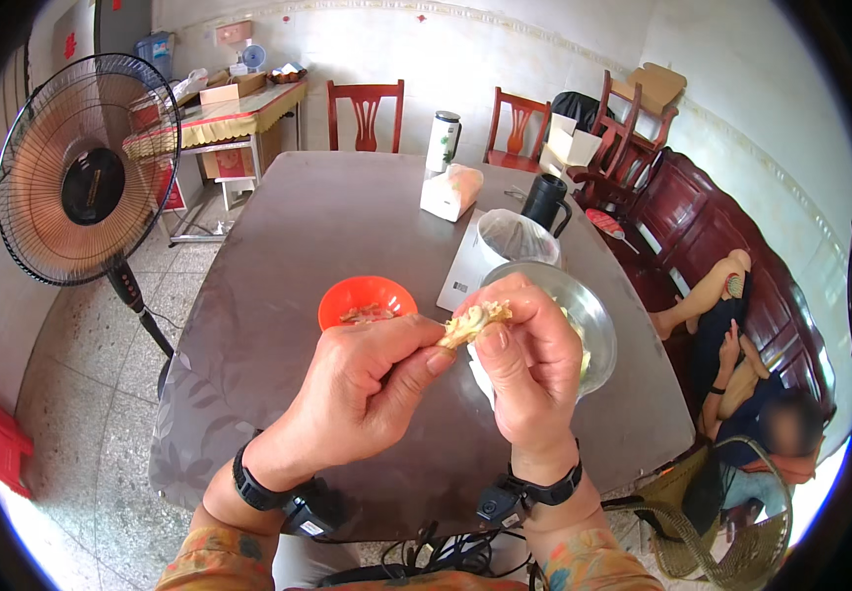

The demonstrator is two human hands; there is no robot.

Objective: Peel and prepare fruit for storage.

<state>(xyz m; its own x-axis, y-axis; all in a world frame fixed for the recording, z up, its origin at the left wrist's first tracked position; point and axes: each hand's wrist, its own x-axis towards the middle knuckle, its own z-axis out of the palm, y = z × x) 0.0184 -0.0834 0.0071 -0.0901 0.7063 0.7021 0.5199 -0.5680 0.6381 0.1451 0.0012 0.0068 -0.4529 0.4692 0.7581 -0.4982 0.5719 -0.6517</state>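
Both my hands are raised over the table with one pale yellow, ragged piece of food point(474, 323) between them, which looks like a chicken foot. My left hand point(366, 384) pinches its lower left end between thumb and forefinger. At the other end, the thumb and fingers of my right hand point(533, 354) grip it. Behind my left hand is an orange-red plastic bowl point(330, 299) with small bone-like scraps in it. A stainless steel basin point(599, 332) stands behind my right hand, which hides much of it; pale pieces show inside.
Beyond the basin, a bag-lined white bin point(522, 240) adjoins a white flat box point(459, 277). Tissues point(451, 192), a black jug point(546, 203) and a white flask point(443, 140) stand farther back. A pedestal fan point(89, 177) is left; a person point(736, 369) lies on the right-hand wooden bench.
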